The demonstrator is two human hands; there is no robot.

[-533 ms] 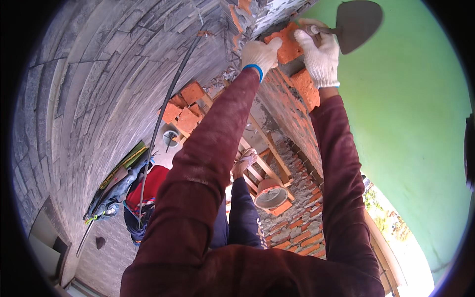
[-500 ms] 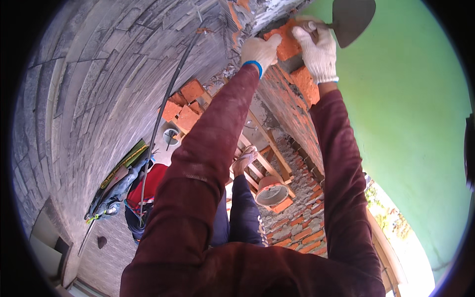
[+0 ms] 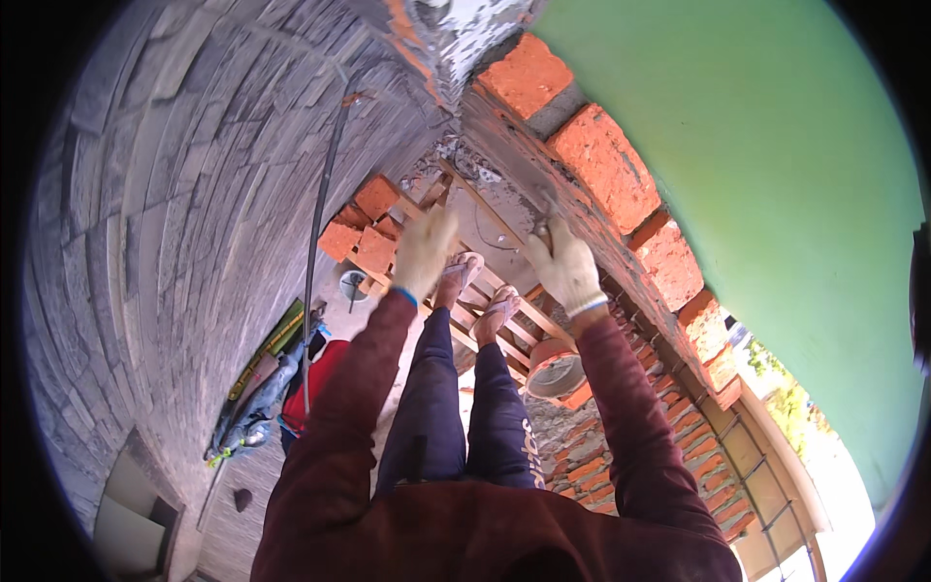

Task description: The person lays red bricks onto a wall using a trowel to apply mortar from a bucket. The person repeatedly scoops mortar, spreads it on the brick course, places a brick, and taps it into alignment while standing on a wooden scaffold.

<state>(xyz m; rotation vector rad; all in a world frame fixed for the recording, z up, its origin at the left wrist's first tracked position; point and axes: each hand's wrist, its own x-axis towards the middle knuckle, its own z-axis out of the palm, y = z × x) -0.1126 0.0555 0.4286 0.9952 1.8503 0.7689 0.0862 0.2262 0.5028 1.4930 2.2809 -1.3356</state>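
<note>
My left hand [image 3: 425,249], in a white glove, hangs over the wooden slatted platform [image 3: 533,325] near several stacked bricks [image 3: 376,247]; its fingers are smeared by motion. My right gloved hand [image 3: 564,262] grips what looks like the trowel, mostly blurred and edge-on [image 3: 545,209], beside the brick wall [image 3: 606,233]. Along that wall's top lies a row of red bricks [image 3: 601,165] with grey mortar [image 3: 558,116] between some, against the green wall [image 3: 756,175]. My sandalled feet stand on the slats.
A grey stone-clad wall [image 3: 184,213] rises at the left, with a long dark rod [image 3: 325,184] before it. A bucket [image 3: 553,369] sits by the platform, a smaller one [image 3: 354,286] on the left. Cloths and bundles [image 3: 267,383] are low left; a rebar frame [image 3: 766,475] is low right.
Both hands have come down from the wall top toward me. The brick they were at now rests uncovered on the wall. The trowel blade has swung down from over the green wall.
</note>
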